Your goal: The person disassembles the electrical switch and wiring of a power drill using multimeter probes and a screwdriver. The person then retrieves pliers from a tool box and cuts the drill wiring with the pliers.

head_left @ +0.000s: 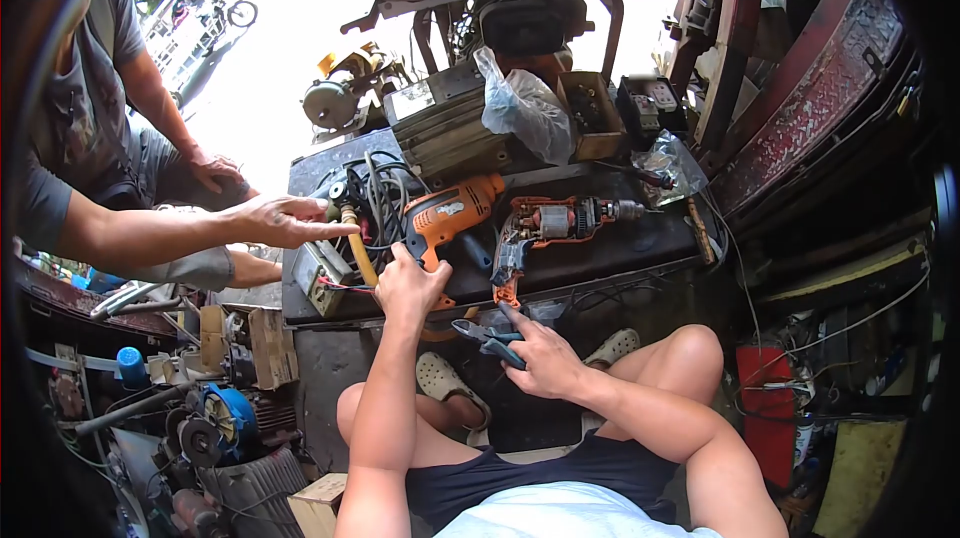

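My left hand (410, 283) is closed around the handle of an orange drill housing (445, 215), tilted over the dark bench top. To its right lies an opened drill (555, 223), its motor and gears exposed in an orange half shell and its chuck pointing right. Below that drill's handle, my right hand (545, 353) grips side-cutting pliers (485, 336) with dark blue-grey handles, jaws to the left. My right index finger stretches toward the lower end of the opened drill's handle; whether it touches, I cannot tell.
Another person's hand (295, 221) reaches in from the left, beside coiled cables (378, 188) and a yellow hose (360, 256). Behind the drills stand a ribbed metal block (445, 123), a plastic bag (530, 108) and a wooden box (592, 118). Motor parts (225, 418) crowd the lower left floor.
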Demonstrator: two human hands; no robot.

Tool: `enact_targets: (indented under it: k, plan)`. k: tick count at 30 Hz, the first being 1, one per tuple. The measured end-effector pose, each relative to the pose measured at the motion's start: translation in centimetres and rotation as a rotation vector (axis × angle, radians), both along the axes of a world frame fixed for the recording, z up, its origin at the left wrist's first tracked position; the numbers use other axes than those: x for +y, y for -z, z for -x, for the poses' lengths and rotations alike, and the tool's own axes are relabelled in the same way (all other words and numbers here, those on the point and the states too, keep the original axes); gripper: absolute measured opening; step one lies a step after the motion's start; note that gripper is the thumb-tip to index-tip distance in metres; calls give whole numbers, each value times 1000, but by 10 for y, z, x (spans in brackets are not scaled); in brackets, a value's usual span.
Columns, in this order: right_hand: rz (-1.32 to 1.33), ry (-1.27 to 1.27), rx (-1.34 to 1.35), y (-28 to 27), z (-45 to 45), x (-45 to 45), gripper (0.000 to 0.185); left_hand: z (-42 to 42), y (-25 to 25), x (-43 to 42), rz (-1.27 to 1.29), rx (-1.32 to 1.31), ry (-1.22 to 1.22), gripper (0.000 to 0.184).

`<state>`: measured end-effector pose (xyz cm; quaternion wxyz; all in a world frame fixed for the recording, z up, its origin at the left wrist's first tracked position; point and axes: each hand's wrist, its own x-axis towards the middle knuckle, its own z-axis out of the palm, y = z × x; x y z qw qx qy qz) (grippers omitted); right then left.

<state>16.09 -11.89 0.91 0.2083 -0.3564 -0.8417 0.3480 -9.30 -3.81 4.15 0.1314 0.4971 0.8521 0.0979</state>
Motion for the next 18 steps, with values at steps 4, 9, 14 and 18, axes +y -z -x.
enact_targets:
  k: [4, 9, 14, 18]
  plan:
    - [21, -32, -14, -3, 1, -4, 20, 1, -9, -2, -31, -4, -23, 64]
    - [16, 22, -25, -9, 8, -11, 20, 6, -43, -16, -35, 21, -78, 71]
    - [137, 90, -54, -21, 20, -6, 23, 26, -51, -36, -65, 6, -109, 70]
    - [136, 110, -90, -16, 25, -5, 24, 35, -59, -53, -144, -28, -137, 65]
